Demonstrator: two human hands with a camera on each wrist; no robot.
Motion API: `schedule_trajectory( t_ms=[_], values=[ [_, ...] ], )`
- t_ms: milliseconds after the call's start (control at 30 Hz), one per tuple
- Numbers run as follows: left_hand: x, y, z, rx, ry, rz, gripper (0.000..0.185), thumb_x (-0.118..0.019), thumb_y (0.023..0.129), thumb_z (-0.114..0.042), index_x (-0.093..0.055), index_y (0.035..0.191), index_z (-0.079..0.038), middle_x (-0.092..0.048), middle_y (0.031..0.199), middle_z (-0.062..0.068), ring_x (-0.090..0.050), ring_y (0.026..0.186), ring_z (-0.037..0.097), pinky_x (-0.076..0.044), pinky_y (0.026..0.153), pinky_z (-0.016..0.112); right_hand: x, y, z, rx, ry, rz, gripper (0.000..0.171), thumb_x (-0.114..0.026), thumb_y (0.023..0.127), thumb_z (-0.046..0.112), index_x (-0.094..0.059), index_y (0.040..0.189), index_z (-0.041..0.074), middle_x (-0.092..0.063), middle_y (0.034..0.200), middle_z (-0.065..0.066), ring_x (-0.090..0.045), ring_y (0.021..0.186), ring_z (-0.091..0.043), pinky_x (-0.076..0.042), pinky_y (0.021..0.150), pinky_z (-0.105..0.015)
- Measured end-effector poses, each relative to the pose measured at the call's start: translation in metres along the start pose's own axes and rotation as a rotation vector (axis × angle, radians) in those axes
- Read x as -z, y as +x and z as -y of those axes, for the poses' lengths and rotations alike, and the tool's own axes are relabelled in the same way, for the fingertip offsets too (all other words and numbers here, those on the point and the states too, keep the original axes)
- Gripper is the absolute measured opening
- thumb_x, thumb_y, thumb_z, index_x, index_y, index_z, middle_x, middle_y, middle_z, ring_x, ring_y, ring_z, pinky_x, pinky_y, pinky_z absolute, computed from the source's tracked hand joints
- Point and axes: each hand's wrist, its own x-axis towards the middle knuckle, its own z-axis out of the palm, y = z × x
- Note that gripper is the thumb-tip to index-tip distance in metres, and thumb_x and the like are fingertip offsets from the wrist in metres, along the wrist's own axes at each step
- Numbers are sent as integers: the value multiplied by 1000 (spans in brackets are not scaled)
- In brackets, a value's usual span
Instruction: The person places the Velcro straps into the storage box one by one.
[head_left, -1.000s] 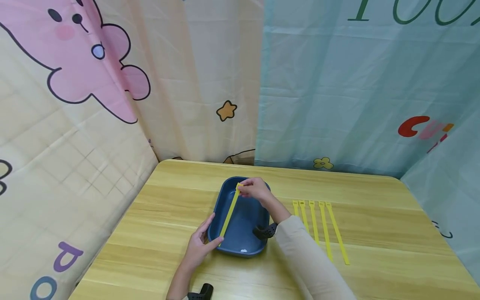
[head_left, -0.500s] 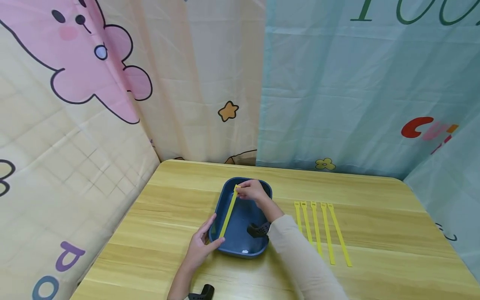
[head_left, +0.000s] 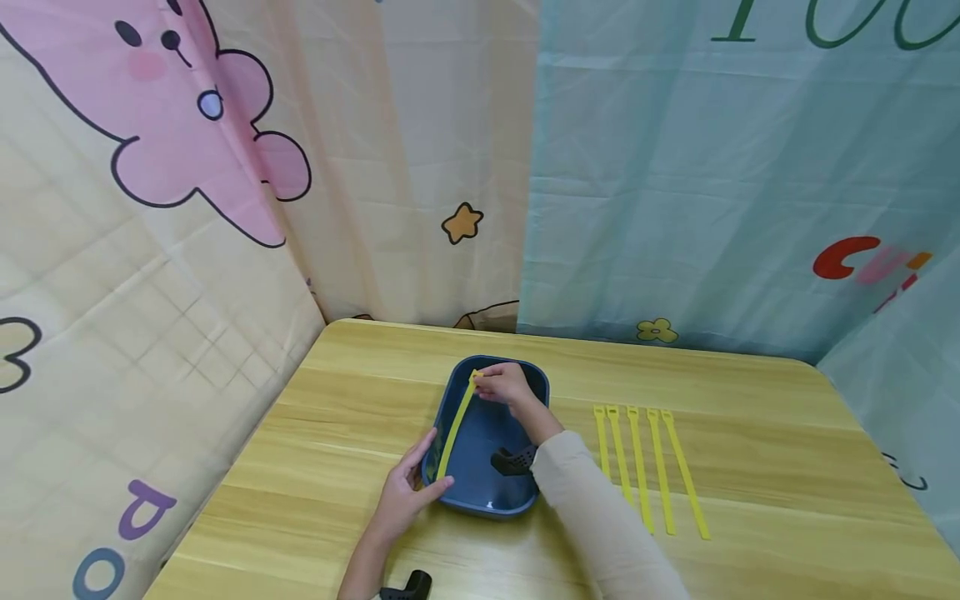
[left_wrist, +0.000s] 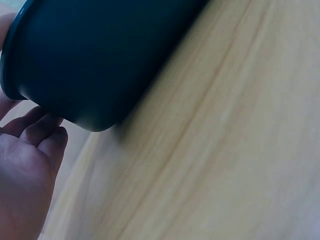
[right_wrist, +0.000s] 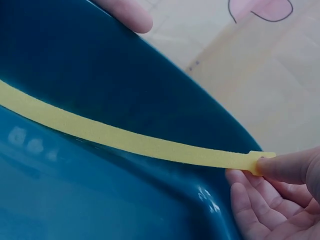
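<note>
A deep blue plastic basin (head_left: 480, 490) with rounded corners stands on the wooden table. My left hand (head_left: 402, 497) grips its near-left side, thumb over the rim and fingers along the outer wall, as the left wrist view also shows under the rim of the basin (left_wrist: 95, 60). My right hand (head_left: 508, 388) pinches the slotted head of a yellow hook-and-loop cable tie (head_left: 455, 429) at the basin's far end. Lengthwise inside, this tie runs along the left wall, and in the right wrist view its strip (right_wrist: 125, 141) bows gently. Its tail end lies near my left thumb.
Several more yellow cable ties (head_left: 661, 471) lie side by side on the table to the right of the basin, partly behind the right sleeve (head_left: 592, 508). Printed curtains (head_left: 420, 167) hang behind the table (head_left: 337, 400) and along its sides.
The cable tie has shifted toward the basin's left wall and now bows more. My right hand has moved slightly left with its head. The left hand keeps its grip on the basin.
</note>
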Motion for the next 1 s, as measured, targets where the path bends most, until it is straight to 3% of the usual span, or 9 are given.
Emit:
schedule_trajectory(
  t_ms=[233, 467, 767, 1000],
  values=[
    [-1, -1, -3, 34, -12, -14, 70, -69, 79, 0, -36, 141, -5, -28, 146, 11, -28, 131, 25, -29, 99, 17, -4, 3, -2, -29, -5, -20, 16, -64, 85, 5, -66, 95, -7, -67, 77, -12, -66, 72, -22, -55, 68, -29],
    [-1, -1, -7, 50, 0, -9, 69, -69, 80, -1, -35, 141, -5, -27, 146, 13, -26, 131, 28, -24, 104, 40, -3, 5, -7, -40, 10, -43, 16, -64, 85, 2, -65, 97, -8, -67, 82, -14, -65, 69, -18, -55, 67, -29],
    [-1, -2, -4, 24, 9, -9, 68, -68, 80, 1, -36, 141, -3, -27, 146, 15, -24, 132, 29, -24, 104, 36, -1, 5, -13, -68, 14, -26, 16, -63, 86, 2, -66, 97, -8, -67, 79, -12, -66, 69, -19, -55, 68, -30],
    [-2, -1, -5, 20, 5, -13, 68, -68, 80, -1, -36, 140, -4, -26, 146, 15, -23, 133, 28, -21, 105, 39, 0, 9, -14, -117, 88, 11, 18, -61, 86, 0, -64, 102, -9, -66, 84, -12, -66, 72, -18, -54, 71, -31]
  ],
)
